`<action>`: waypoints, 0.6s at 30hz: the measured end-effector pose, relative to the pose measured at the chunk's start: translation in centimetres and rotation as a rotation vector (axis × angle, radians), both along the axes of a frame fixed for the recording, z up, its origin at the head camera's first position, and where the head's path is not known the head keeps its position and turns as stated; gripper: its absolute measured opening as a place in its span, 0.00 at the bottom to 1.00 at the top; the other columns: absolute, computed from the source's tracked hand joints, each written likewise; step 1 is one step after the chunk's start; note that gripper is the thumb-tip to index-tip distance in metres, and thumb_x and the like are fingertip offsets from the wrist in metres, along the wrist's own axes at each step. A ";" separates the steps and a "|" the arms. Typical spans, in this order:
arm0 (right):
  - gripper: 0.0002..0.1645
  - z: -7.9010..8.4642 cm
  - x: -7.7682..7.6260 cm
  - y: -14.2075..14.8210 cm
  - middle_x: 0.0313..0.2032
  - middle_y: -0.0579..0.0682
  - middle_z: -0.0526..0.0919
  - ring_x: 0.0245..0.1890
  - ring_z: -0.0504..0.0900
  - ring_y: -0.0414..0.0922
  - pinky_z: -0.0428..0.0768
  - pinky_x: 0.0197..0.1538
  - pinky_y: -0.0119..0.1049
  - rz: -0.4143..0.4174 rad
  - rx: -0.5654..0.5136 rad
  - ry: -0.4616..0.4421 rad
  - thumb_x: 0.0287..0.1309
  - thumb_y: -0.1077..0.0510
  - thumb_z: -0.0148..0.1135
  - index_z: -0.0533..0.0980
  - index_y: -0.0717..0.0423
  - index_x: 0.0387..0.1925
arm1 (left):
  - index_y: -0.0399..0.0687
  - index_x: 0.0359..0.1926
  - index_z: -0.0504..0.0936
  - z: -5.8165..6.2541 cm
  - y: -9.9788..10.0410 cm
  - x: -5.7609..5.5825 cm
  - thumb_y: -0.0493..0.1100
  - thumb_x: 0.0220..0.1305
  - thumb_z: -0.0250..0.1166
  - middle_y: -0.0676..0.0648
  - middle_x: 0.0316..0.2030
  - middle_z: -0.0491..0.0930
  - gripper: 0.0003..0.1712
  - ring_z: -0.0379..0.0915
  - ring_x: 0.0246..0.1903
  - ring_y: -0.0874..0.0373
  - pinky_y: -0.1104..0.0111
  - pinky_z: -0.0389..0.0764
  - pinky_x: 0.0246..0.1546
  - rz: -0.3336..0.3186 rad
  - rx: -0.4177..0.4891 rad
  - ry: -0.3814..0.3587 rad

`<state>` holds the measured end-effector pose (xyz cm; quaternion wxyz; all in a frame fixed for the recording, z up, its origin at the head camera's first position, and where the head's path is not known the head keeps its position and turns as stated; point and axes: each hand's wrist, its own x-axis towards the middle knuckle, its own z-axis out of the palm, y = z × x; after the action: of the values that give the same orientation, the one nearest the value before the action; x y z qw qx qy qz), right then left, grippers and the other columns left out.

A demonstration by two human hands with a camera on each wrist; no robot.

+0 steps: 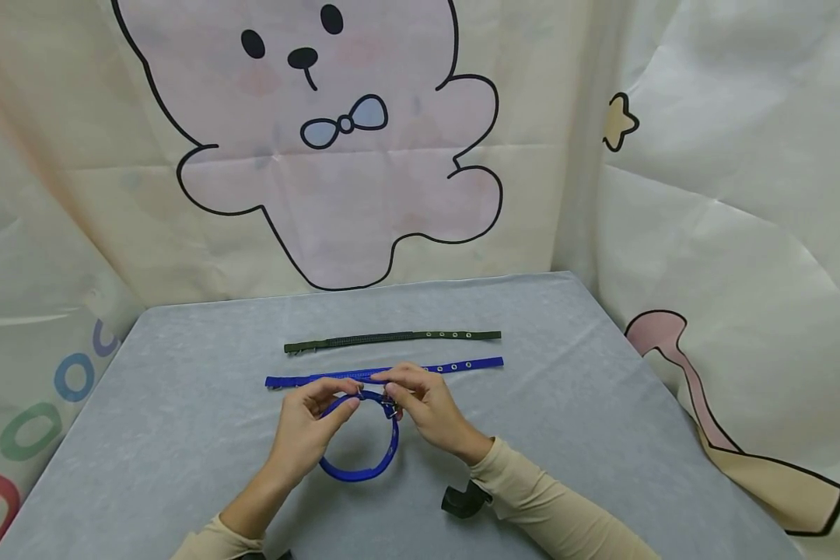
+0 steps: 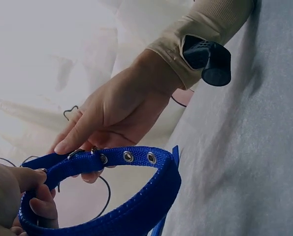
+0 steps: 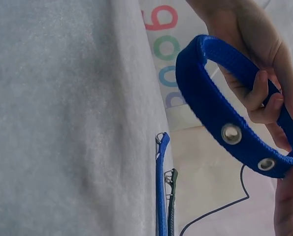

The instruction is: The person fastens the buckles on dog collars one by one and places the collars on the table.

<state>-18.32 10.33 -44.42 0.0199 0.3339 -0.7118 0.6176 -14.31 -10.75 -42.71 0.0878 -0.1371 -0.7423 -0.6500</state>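
Note:
A blue collar (image 1: 359,475) with metal eyelets is bent into a loop and held up above the table. My left hand (image 1: 299,435) pinches its upper left part between thumb and fingers. At the upper right my right hand (image 1: 435,414) pinches the collar beside its metal buckle (image 1: 392,407). In the left wrist view, the strap (image 2: 121,156) runs through the buckle area, with eyelets showing. The right wrist view shows the collar's band (image 3: 205,98) close up; the buckle is mostly cut off there.
Behind the hands, a second blue collar (image 1: 477,363) lies flat on the grey table (image 1: 182,373). Beyond it lies a dark green collar (image 1: 374,338), roughly parallel. A black wrist device (image 1: 464,500) hangs at the right cuff. Printed curtains (image 1: 420,194) stand behind the table.

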 end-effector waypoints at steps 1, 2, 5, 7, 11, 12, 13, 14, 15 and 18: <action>0.17 0.0 0.0 0.0 0.38 0.61 0.79 0.29 0.75 0.36 0.83 0.30 0.33 -0.003 -0.004 -0.008 0.75 0.64 0.51 0.80 0.65 0.57 | 0.36 0.41 0.85 0.0 0.0 0.0 0.32 0.63 0.70 0.37 0.46 0.86 0.06 0.85 0.43 0.66 0.74 0.84 0.42 -0.002 0.007 0.000; 0.17 0.0 0.0 0.0 0.39 0.61 0.79 0.30 0.74 0.36 0.82 0.30 0.32 -0.005 -0.006 -0.015 0.75 0.64 0.51 0.79 0.65 0.58 | 0.36 0.41 0.85 0.0 0.0 0.0 0.32 0.63 0.70 0.36 0.46 0.86 0.06 0.85 0.43 0.66 0.74 0.84 0.43 -0.003 0.012 -0.003; 0.19 0.1 0.0 0.0 0.38 0.60 0.78 0.30 0.72 0.36 0.78 0.32 0.29 -0.015 0.000 -0.026 0.75 0.64 0.50 0.77 0.64 0.62 | 0.35 0.42 0.84 0.1 0.0 0.0 0.33 0.63 0.70 0.37 0.46 0.87 0.07 0.85 0.44 0.67 0.74 0.85 0.44 -0.001 0.027 -0.020; 0.20 0.1 0.1 0.0 0.38 0.61 0.77 0.31 0.72 0.37 0.77 0.33 0.29 -0.017 0.002 -0.017 0.75 0.65 0.50 0.77 0.64 0.62 | 0.36 0.42 0.85 0.1 -0.1 -0.1 0.33 0.63 0.71 0.39 0.46 0.87 0.08 0.85 0.45 0.66 0.73 0.85 0.45 0.001 0.024 -0.034; 0.19 0.2 0.1 0.0 0.37 0.66 0.76 0.32 0.74 0.38 0.78 0.36 0.31 -0.013 -0.010 -0.018 0.75 0.66 0.50 0.78 0.65 0.60 | 0.39 0.40 0.85 0.1 -0.4 -0.2 0.35 0.63 0.71 0.42 0.46 0.88 0.06 0.86 0.45 0.65 0.72 0.85 0.43 0.004 -0.007 -0.046; 0.19 0.2 0.1 0.0 0.37 0.66 0.76 0.32 0.74 0.37 0.79 0.36 0.32 -0.009 -0.017 -0.025 0.75 0.66 0.50 0.78 0.65 0.60 | 0.40 0.40 0.85 0.1 -0.4 -0.3 0.36 0.64 0.70 0.42 0.46 0.88 0.05 0.86 0.45 0.65 0.72 0.85 0.43 0.001 -0.023 -0.048; 0.18 0.3 0.1 0.0 0.38 0.66 0.76 0.33 0.75 0.37 0.80 0.36 0.32 -0.006 -0.022 -0.031 0.74 0.66 0.50 0.78 0.66 0.60 | 0.41 0.40 0.85 0.1 -0.5 -0.3 0.37 0.64 0.70 0.42 0.46 0.88 0.05 0.86 0.45 0.65 0.72 0.85 0.43 0.001 -0.043 -0.051; 0.18 0.3 0.1 0.0 0.39 0.65 0.77 0.33 0.75 0.37 0.80 0.37 0.32 -0.005 -0.024 -0.039 0.74 0.66 0.50 0.79 0.66 0.59 | 0.41 0.40 0.85 0.1 -0.6 -0.4 0.37 0.65 0.70 0.42 0.46 0.88 0.05 0.86 0.45 0.65 0.72 0.85 0.43 0.001 -0.062 -0.052; 0.18 0.3 0.1 0.0 0.40 0.65 0.77 0.33 0.75 0.37 0.81 0.37 0.31 -0.002 -0.026 -0.043 0.74 0.66 0.51 0.79 0.66 0.59 | 0.41 0.41 0.86 0.0 -0.7 -0.4 0.37 0.65 0.70 0.41 0.46 0.88 0.05 0.86 0.44 0.65 0.72 0.85 0.42 0.000 -0.084 -0.054; 0.17 0.2 0.0 0.0 0.41 0.60 0.78 0.33 0.77 0.39 0.83 0.37 0.32 0.003 -0.025 -0.038 0.74 0.67 0.51 0.80 0.67 0.56 | 0.40 0.45 0.87 0.1 -0.8 -0.5 0.37 0.66 0.69 0.42 0.45 0.88 0.08 0.85 0.43 0.66 0.73 0.84 0.42 0.000 -0.135 -0.068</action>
<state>-18.30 10.33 -44.19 0.0098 0.3230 -0.7038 0.6327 -14.84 -11.59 -42.64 0.0530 -0.1208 -0.7871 -0.6026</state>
